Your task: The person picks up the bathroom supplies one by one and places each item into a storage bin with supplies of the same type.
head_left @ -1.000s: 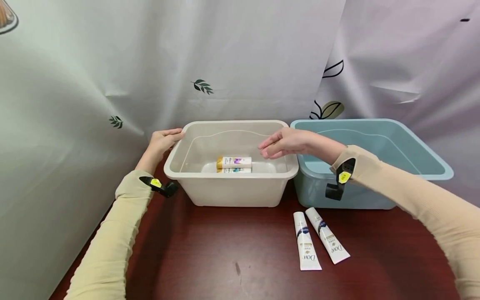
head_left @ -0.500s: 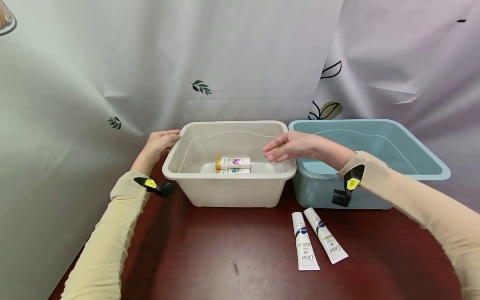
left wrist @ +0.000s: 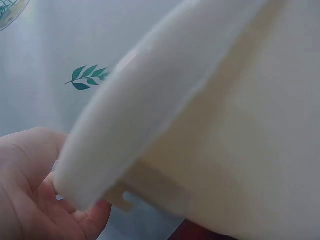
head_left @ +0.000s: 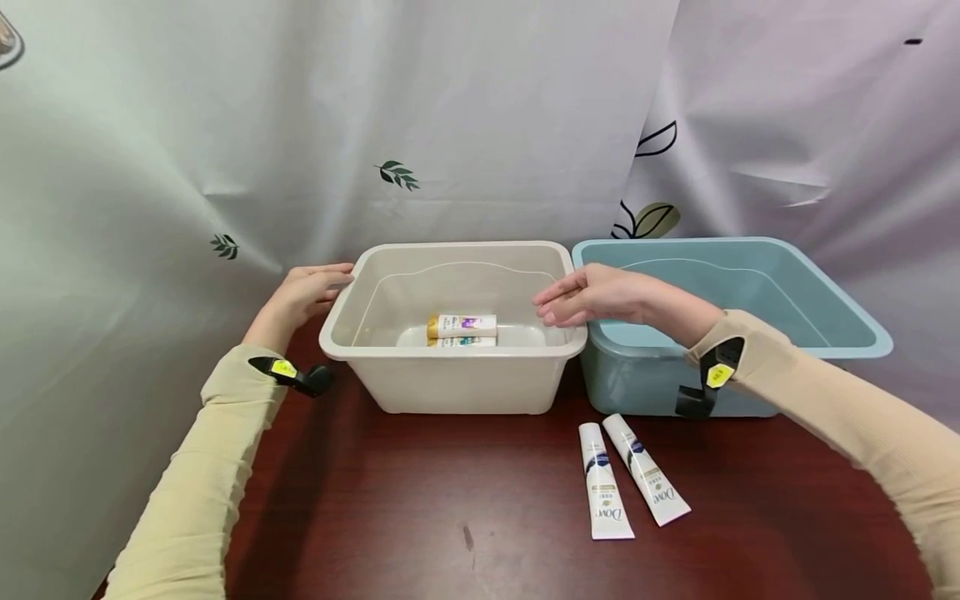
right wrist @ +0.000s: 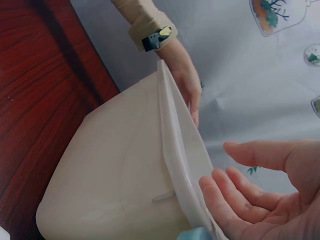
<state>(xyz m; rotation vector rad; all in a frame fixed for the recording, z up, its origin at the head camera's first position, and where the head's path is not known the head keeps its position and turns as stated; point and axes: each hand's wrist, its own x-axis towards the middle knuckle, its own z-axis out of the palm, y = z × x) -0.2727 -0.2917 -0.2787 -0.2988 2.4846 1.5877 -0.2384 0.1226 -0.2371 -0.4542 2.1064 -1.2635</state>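
Observation:
My left hand (head_left: 298, 298) is at the left rim of a beige plastic basin (head_left: 457, 383), fingers extended by its back corner. In the left wrist view, some fingers are partly hidden behind the rim. Over the basin's right rim hovers my right hand (head_left: 600, 296), fingers straight and pointing left, with nothing in it; the right wrist view shows a gap between thumb and fingers. Inside the basin lie a white bottle with a gold cap and purple label mark (head_left: 465, 326) and, in front of it, a similar bottle with a teal mark (head_left: 465, 342).
A blue basin (head_left: 660, 383) stands right beside the beige one, partly behind my right forearm. Two white Dove tubes, a left one (head_left: 603, 483) and a right one (head_left: 647, 471), lie on the dark red table (head_left: 375, 517). A pale curtain (head_left: 480, 125) hangs behind.
My right hand has drawn back slightly to the right across the beige basin's rim. My left hand has shifted a little left, outward along its rim. The bottles and tubes stay put.

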